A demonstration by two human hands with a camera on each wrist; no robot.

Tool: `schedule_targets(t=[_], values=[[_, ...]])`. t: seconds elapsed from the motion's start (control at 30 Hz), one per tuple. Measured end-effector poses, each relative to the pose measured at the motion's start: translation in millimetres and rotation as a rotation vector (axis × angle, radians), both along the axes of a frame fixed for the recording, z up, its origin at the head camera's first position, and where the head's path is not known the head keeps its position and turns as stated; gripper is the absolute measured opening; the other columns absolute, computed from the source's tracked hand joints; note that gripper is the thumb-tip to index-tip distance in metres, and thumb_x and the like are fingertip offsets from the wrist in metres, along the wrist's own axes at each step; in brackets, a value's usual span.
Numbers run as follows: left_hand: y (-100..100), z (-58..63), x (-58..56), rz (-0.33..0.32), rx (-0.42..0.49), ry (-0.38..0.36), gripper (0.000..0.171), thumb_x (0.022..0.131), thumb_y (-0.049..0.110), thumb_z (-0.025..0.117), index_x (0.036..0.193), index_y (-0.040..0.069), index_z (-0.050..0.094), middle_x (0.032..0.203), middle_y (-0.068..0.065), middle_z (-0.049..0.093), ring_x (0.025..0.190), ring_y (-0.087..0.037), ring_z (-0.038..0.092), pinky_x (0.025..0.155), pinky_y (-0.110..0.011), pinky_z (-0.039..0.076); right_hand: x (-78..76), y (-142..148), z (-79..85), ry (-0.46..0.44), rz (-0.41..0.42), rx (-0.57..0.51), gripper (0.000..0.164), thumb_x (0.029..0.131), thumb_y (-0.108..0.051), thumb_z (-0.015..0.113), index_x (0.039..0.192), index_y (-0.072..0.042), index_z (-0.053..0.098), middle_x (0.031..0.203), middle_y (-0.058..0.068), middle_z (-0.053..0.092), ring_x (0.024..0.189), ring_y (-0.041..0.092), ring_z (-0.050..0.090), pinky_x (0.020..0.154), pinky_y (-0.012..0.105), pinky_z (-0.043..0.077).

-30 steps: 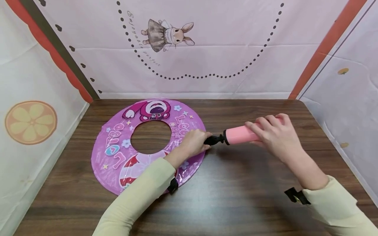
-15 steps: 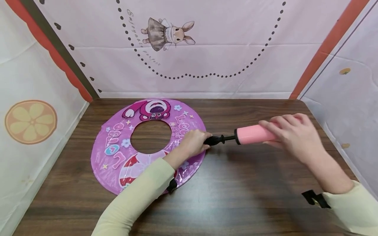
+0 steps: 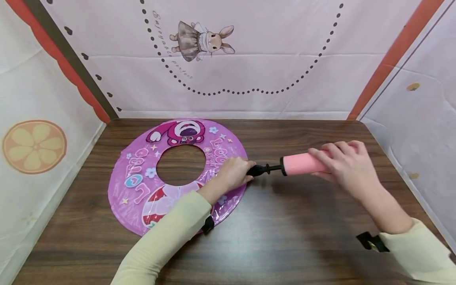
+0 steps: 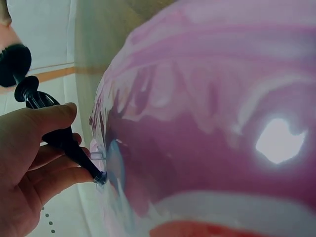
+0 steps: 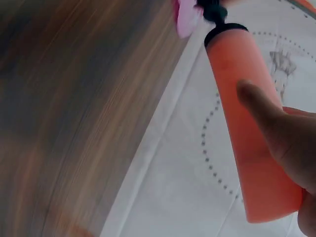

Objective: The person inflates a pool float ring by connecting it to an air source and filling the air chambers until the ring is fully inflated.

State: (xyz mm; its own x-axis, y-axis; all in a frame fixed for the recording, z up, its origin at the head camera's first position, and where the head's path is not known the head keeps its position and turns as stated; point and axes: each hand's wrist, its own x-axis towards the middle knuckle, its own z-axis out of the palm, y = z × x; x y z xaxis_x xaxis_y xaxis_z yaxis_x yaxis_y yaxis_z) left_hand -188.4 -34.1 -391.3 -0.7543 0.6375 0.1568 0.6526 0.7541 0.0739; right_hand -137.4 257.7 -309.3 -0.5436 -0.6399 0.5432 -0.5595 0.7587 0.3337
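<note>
A purple swim ring (image 3: pixel 124 178) printed with a bear and letters lies on the table, partly puffed up. At its right edge my left hand (image 3: pixel 233 173) grips the black nozzle end (image 4: pixel 59 136) of a hand pump. In the left wrist view the nozzle tip sits at the ring's clear valve (image 4: pixel 100 177). My right hand (image 3: pixel 350 168) wraps round the pump's pink barrel (image 3: pixel 303 163), held above the table. A short length of black rod (image 3: pixel 275 168) shows between the barrel and the nozzle end. The right wrist view has the thumb lying along the barrel (image 5: pixel 247 133).
The dark wooden table (image 3: pixel 278 245) is bordered by a pink printed cloth (image 3: pixel 263 47) behind and white cloths at both sides. Black straps (image 3: pixel 372 242) hang at the sleeves. The left forearm (image 3: pixel 171 233) crosses over the ring's near edge.
The right hand has drawn the pink barrel to the right, exposing the rod, then come back slightly left. My left hand keeps its place at the ring's edge.
</note>
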Motion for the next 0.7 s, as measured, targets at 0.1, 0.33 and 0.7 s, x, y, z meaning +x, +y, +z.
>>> schedule_targets(t=[0.1,0.33,0.7], values=[[-0.5,-1.4,-0.7,0.002,0.019,0.007,0.027,0.078,0.032,0.072,0.097,0.014,0.065,0.081,-0.003,0.069,0.070,-0.020,0.065,0.063,-0.034,0.054,-6.9,-19.5,-10.8,0.022,0.018,0.023,0.044,0.082,-0.046,0.055,0.113,-0.014,0.059,0.091,0.016,0.059,0.082,0.038,0.053,0.074,0.056,0.037],[-0.6,-2.4,-1.8,0.001,0.056,-0.005,0.026,0.077,0.030,0.073,0.096,0.015,0.066,0.082,-0.003,0.069,0.071,-0.020,0.065,0.063,-0.035,0.054,-9.7,-34.0,-19.5,0.093,0.053,0.023,0.057,0.062,-0.034,0.079,0.112,-0.015,0.059,0.090,0.013,0.059,0.080,0.035,0.053,0.072,0.054,0.038],[-3.7,1.1,-2.4,-0.009,0.017,-0.037,0.037,0.081,0.031,0.070,0.113,0.015,0.064,0.094,-0.003,0.070,0.083,-0.020,0.067,0.072,-0.034,0.054,6.0,19.2,26.9,-0.011,-0.005,-0.010,0.061,0.093,-0.060,0.023,0.113,-0.017,0.062,0.091,0.013,0.063,0.083,0.037,0.056,0.075,0.053,0.038]])
